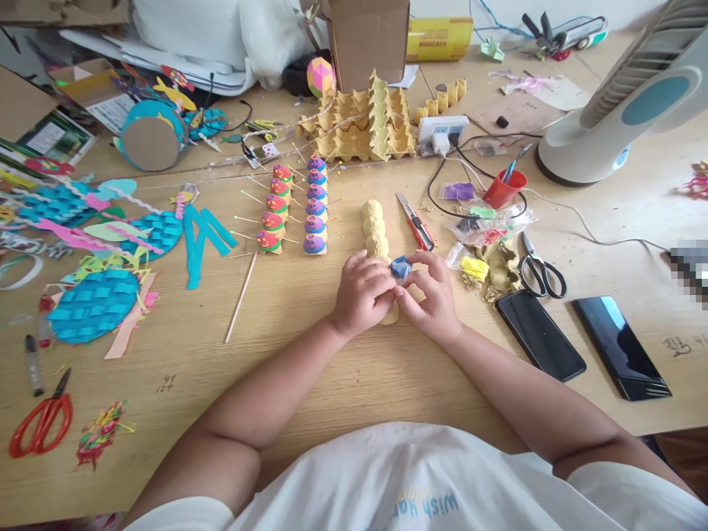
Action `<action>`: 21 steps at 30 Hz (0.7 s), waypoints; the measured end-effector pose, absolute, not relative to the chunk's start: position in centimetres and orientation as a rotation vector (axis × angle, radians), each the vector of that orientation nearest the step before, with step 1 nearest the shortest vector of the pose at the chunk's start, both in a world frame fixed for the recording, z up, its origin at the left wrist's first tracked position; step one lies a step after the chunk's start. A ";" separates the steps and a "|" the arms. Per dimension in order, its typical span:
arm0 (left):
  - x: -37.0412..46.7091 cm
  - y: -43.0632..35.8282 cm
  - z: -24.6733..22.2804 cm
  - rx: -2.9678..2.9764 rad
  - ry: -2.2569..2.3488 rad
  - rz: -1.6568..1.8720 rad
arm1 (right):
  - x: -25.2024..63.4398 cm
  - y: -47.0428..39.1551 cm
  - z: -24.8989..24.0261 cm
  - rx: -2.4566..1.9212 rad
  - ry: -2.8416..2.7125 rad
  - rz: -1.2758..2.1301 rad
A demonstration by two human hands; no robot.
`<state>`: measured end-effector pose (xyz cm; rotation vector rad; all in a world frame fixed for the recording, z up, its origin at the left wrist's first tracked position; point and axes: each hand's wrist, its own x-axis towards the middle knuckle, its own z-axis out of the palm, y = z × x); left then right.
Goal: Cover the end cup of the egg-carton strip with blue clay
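Both my hands meet over the middle of the table, pinching a small packet of blue modelling clay [400, 267] in clear wrapping. My left hand [362, 293] is closed at its lower left edge, with the fingers bent together. From the other side, my right hand [430, 296] grips it between thumb and curled fingers. Beneath them lies a bare strip of egg-carton cups [375, 221], partly hidden by my hands. To the left stand two rows of painted cup strips, one red and green [275, 210], one purple and blue [316, 206], with pins stuck in them.
A red utility knife [414, 221], black-handled scissors [539, 271], a yellow clay packet [474, 268] and two phones [540, 335] lie to the right. A wooden stick [241, 297] and blue woven paper crafts [95, 306] are leftward. Egg trays [354, 144], a power strip [442, 129] and a fan [578, 147] stand behind.
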<state>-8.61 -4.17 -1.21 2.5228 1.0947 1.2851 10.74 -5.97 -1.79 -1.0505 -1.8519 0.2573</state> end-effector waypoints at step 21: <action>-8.7 -3.5 -1.4 2.315 0.861 1.355 | 10.9 -5.8 -2.3 -0.960 -1.756 0.543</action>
